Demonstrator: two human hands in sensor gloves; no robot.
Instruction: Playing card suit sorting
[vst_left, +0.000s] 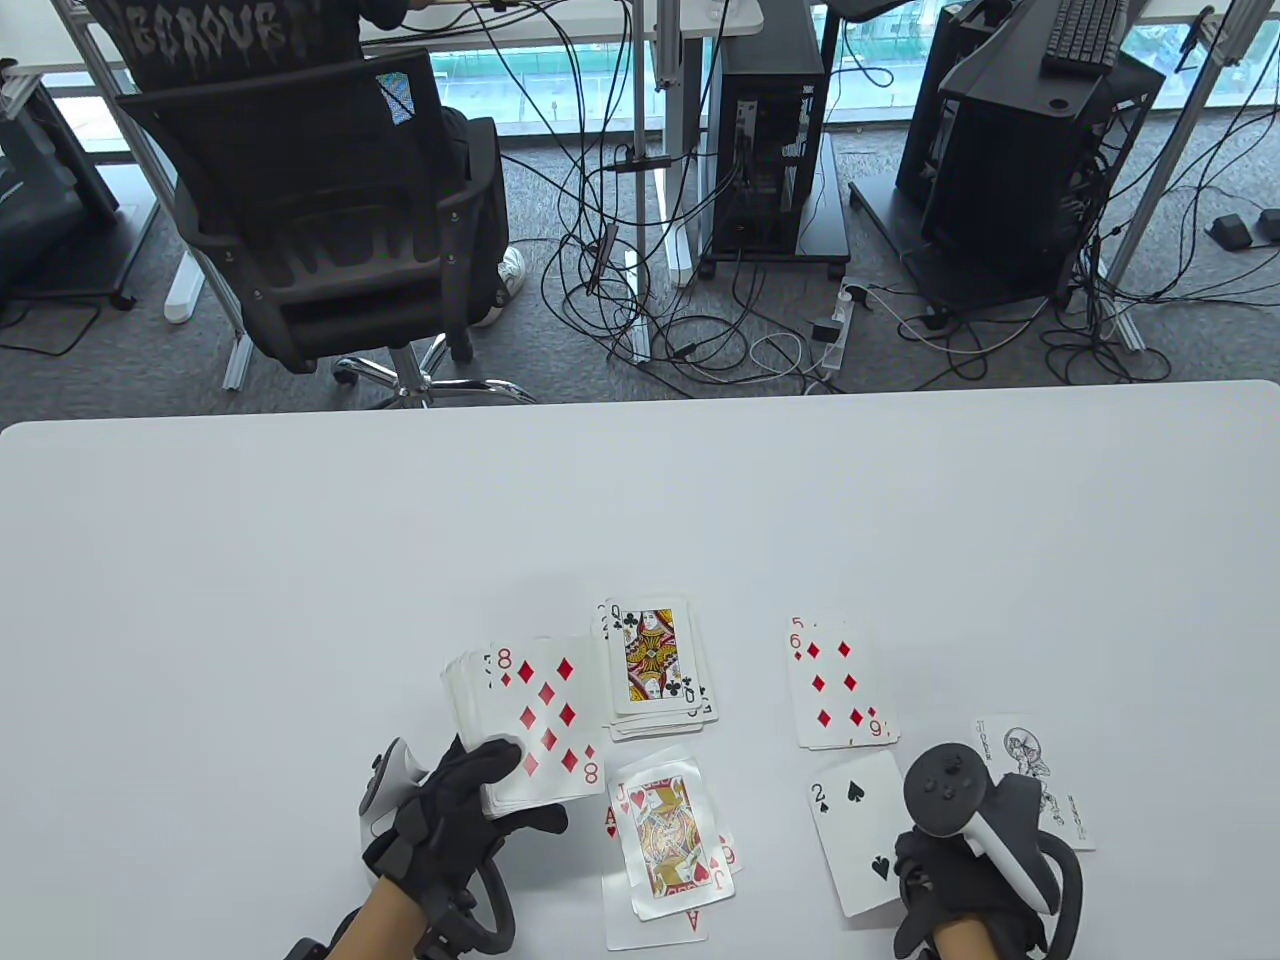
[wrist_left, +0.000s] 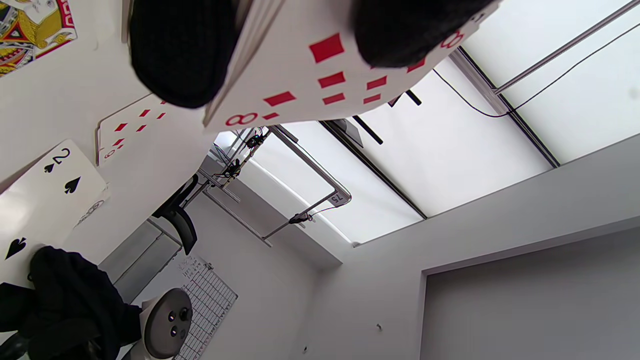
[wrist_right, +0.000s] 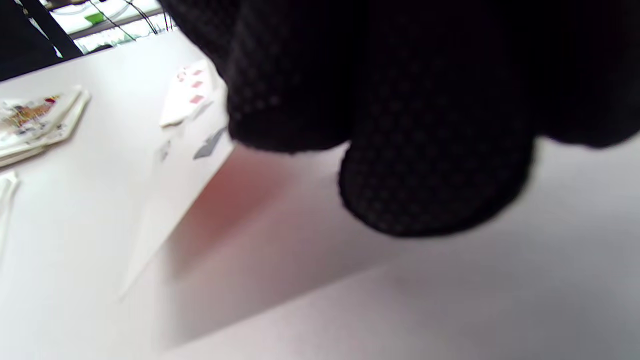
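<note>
the left hand (vst_left: 455, 800) grips the remaining deck (vst_left: 520, 725), fanned a little and face up, with the eight of diamonds (vst_left: 545, 715) on top; thumb and fingers clamp its near end, and the left wrist view confirms the same card under the glove. the right hand (vst_left: 965, 860) holds the two of spades (vst_left: 858, 830) by its near edge, low over the white table (vst_left: 300, 560); the right wrist view is blurred and mostly glove, so whether the card is lifted clear or already lying flat cannot be settled, though a tilted edge suggests it is raised. sorted so far: a clubs pile topped by the queen of clubs (vst_left: 655, 660), a hearts pile topped by the jack of hearts (vst_left: 668, 835) with an ace showing beneath, and a diamonds pile (vst_left: 838, 685) showing a six over a five. a joker (vst_left: 1030, 765) lies apart at the right, partly behind the tracker. no spades pile is visible, so the two appears to open that one, just below the diamonds. judgement: sorting is under way with a sizeable share of the deck unsorted, all four suits remaining open.
</note>
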